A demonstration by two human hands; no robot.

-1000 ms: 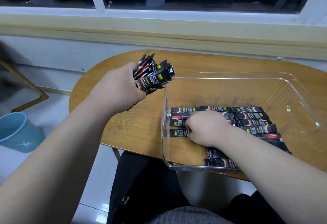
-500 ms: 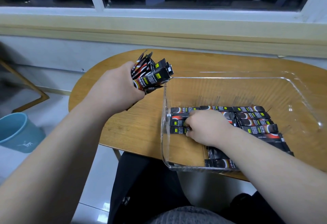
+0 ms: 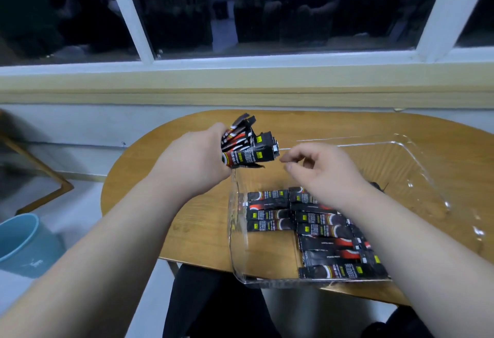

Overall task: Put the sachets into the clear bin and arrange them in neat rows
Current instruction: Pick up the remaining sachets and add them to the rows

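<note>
Danger first: the bundle of sachets (image 3: 246, 148) splayed out like a fan just outside the clear bin (image 3: 235, 231), above its far-left corner. One careless tug there could have pulled several neighbours loose. My guess was they'd spill onto the table (image 3: 165, 177) left of the bin, or drop crooked across the rows of sachets (image 3: 315, 228) already lying flat on the bin's floor. A wrist dipping into the bin could also have knocked those rows out of line.

Now the hands. The left hand (image 3: 192, 158) was clenched round the lower end of the bundle, fingers wrapped tight, holding it at the bin's left wall. The right hand (image 3: 320, 169) hovered over the bin's far-left part, above the rows and touching none of them. It held nothing. Its fingers were loosely bent, with thumb and forefinger slightly apart and aimed at the bundle's tips, close but not in contact. The right forearm hid part of the rows, towards the bin's right side.
</note>
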